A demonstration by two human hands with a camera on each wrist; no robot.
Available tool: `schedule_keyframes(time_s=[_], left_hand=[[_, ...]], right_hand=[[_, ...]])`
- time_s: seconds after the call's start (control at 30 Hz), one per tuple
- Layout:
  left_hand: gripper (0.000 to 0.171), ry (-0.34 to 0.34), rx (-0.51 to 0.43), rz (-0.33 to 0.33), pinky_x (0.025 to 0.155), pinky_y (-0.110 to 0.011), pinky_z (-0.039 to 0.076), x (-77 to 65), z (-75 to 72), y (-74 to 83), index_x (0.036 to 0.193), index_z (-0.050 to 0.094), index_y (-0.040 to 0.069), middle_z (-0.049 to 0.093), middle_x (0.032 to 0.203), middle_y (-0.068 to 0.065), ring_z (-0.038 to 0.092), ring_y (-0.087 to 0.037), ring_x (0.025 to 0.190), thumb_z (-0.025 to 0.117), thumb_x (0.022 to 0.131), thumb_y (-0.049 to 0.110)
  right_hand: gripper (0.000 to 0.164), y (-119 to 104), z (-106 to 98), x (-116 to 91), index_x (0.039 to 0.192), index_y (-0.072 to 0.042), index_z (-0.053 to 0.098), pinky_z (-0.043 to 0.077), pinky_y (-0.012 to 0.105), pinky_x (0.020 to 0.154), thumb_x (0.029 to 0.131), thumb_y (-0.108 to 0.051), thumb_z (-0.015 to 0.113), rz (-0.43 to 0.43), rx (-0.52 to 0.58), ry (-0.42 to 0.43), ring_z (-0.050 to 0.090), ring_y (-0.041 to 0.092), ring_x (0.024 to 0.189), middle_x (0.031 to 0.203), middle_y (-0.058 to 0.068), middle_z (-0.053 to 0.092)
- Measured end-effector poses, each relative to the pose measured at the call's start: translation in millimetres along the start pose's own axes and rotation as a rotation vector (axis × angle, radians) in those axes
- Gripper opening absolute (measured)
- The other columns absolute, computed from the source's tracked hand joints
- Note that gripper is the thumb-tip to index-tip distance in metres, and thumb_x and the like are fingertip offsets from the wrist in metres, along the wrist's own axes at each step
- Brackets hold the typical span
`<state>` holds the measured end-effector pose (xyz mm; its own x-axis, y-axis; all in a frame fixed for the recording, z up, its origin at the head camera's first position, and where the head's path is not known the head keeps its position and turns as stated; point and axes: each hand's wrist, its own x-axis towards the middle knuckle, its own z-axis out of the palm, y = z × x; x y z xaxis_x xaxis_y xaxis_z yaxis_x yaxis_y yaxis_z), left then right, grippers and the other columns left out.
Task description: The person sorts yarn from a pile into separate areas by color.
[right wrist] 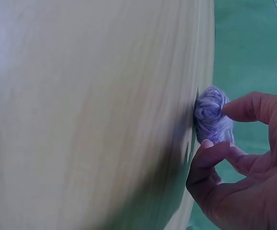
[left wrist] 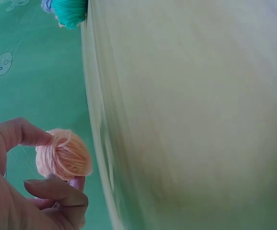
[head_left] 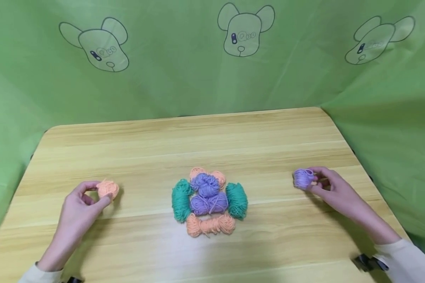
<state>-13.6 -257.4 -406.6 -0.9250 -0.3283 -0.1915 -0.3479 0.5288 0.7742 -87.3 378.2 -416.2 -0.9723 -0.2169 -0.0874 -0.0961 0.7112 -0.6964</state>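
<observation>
At the left of the head view, my left hand (head_left: 78,208) pinches a peach yarn ball (head_left: 108,189) between thumb and fingers. The left wrist view shows that peach ball (left wrist: 63,154) held at its sides. Over on the right, my right hand (head_left: 334,190) grips a small purple yarn skein (head_left: 303,178) by thumb and fingertips. In the right wrist view the purple skein (right wrist: 213,115) is close to the tabletop; I cannot tell whether it touches. Between the hands lies a cluster: two purple skeins (head_left: 209,203), a green skein (head_left: 182,200) on either side, and peach yarn (head_left: 211,225) in front and behind.
The wooden table (head_left: 156,145) has rounded back corners. A green cloth (head_left: 177,86) with mouse-head drawings hangs behind it and along both sides. Black devices sit at both wrists, the right one (head_left: 370,262) by the white sleeve.
</observation>
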Motion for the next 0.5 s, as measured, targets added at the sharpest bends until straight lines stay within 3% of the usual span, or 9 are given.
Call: schedule_keyframes(time_s=[0.5], left_hand=[[0.060, -0.038, 0.061, 0.010, 0.049, -0.029, 0.044, 1.0, -2.3, -3.7, 0.144, 0.057, 0.000, 0.054, 0.081, -0.004, 0.049, -0.016, 0.065, 0.083, 0.093, 0.018]], right_hand=[[0.056, -16, 0, -6, 0.151, 0.011, 0.045, 0.050, 0.025, 0.062, 0.105, -0.008, 0.071, 0.054, -0.004, 0.045, 0.050, 0.017, 0.090, 0.127, 0.027, 0.046]])
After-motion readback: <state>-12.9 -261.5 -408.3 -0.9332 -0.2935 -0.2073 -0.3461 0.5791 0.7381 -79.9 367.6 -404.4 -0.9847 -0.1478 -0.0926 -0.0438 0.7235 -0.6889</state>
